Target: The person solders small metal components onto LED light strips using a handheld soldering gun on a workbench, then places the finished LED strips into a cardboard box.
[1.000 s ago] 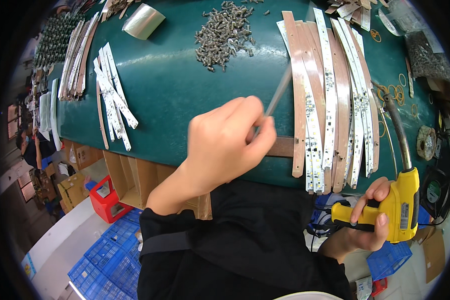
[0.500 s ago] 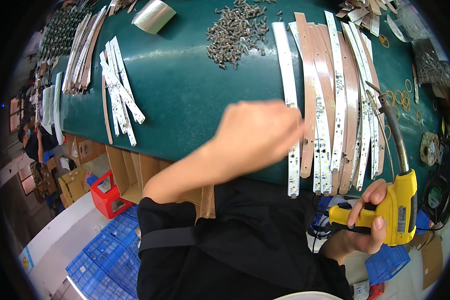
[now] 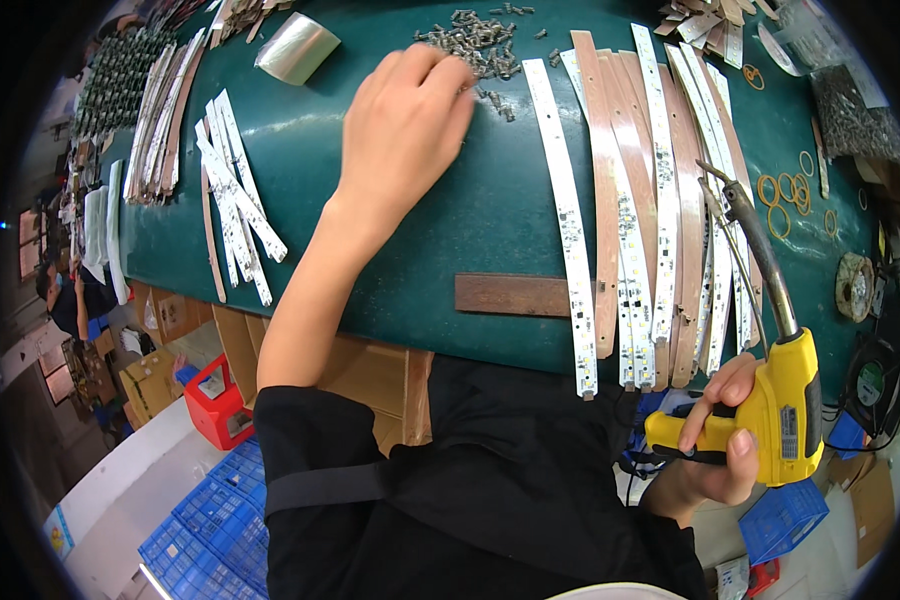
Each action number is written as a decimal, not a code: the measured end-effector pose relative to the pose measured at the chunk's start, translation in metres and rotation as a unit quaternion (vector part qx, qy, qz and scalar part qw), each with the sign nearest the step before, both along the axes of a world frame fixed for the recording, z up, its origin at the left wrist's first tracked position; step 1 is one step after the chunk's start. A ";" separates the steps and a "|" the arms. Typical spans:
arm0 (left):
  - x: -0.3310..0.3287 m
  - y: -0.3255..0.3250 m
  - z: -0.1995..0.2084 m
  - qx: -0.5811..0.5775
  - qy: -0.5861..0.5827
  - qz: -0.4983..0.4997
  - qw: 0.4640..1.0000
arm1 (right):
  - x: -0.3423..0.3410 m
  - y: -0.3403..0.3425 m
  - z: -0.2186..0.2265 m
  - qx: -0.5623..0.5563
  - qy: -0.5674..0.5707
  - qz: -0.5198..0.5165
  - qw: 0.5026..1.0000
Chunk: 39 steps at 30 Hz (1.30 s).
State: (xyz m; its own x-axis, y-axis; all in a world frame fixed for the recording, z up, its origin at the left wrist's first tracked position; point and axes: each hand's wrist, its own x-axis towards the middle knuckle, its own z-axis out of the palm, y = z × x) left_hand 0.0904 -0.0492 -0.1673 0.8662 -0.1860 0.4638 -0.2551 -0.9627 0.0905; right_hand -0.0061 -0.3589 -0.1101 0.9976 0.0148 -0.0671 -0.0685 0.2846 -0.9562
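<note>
My left hand (image 3: 405,130) is over the near left side of a heap of small metal parts (image 3: 485,40). Its fingers curl downward, and the tips are hidden, so what they grip cannot be seen. Around the handle of a yellow soldering gun (image 3: 795,410) my right hand (image 3: 720,465) is closed. The gun's bent metal tip points up and leftward over the circuit-board strips. One white LED strip (image 3: 560,190) lies leftmost in that row, its lower part across a dark brown bar (image 3: 515,294). Beside it are more white strips (image 3: 663,200) and several copper-coloured ones (image 3: 605,200).
A roll of clear tape (image 3: 297,48) stands at the far left. Loose strips (image 3: 235,200) are piled on the green table (image 3: 370,290). Rubber bands (image 3: 790,190) and a round tan block (image 3: 854,287) are at the right. A red stool (image 3: 215,405) and blue crates (image 3: 210,510) stand below.
My left hand has moved from the leftmost LED strip up and left to the metal parts. The brown bar shows now. My right hand and soldering gun have shifted slightly left.
</note>
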 end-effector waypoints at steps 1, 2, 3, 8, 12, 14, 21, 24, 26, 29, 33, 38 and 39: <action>0.007 -0.006 0.001 -0.038 -0.027 -0.038 0.998 | 0.001 0.002 0.001 -0.003 0.004 -0.008 1.000; 0.014 -0.012 -0.001 -0.036 -0.028 -0.035 0.998 | 0.000 0.004 0.002 -0.004 0.007 -0.015 1.000; 0.022 -0.017 -0.004 -0.034 -0.095 -0.075 0.992 | 0.000 0.005 0.003 -0.003 0.006 -0.012 1.000; 0.046 -0.001 -0.036 0.002 -0.091 -0.051 0.995 | -0.004 0.002 0.004 0.010 -0.002 0.008 1.000; 0.027 0.026 -0.029 0.025 -0.056 -0.032 0.998 | -0.001 -0.004 0.002 -0.002 -0.001 -0.002 1.000; 0.022 0.041 -0.021 0.035 -0.033 -0.020 0.999 | 0.000 -0.006 0.000 0.002 -0.004 0.013 1.000; 0.057 -0.014 -0.005 -0.086 -0.006 -0.112 0.990 | -0.001 0.000 0.005 0.003 0.005 -0.001 1.000; 0.070 -0.032 -0.015 -0.024 0.018 -0.079 0.996 | -0.005 -0.002 0.005 0.005 0.008 0.003 1.000; 0.076 -0.034 -0.020 0.021 0.040 -0.050 0.998 | -0.006 -0.005 0.004 0.008 0.004 0.012 1.000; 0.076 -0.033 -0.021 0.065 -0.008 -0.061 0.996 | -0.005 -0.004 0.004 0.001 0.011 -0.013 1.000; 0.055 -0.017 0.004 -0.164 0.025 -0.059 0.984 | -0.007 -0.010 0.002 0.010 0.022 0.010 1.000; -0.011 -0.019 0.013 -0.384 0.162 -0.012 0.909 | -0.010 0.005 -0.004 0.048 0.067 0.003 0.997; -0.025 -0.025 0.011 -0.427 0.199 -0.017 0.882 | -0.011 0.008 -0.006 0.057 0.091 0.008 0.994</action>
State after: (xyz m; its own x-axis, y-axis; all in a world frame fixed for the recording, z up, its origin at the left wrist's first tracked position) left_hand 0.0651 -0.0745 -0.1567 0.9926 0.0549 0.1084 -0.0676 -0.4917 0.8682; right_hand -0.0173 -0.3506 -0.1157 0.9686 0.0482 -0.2440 -0.2432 0.3885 -0.8888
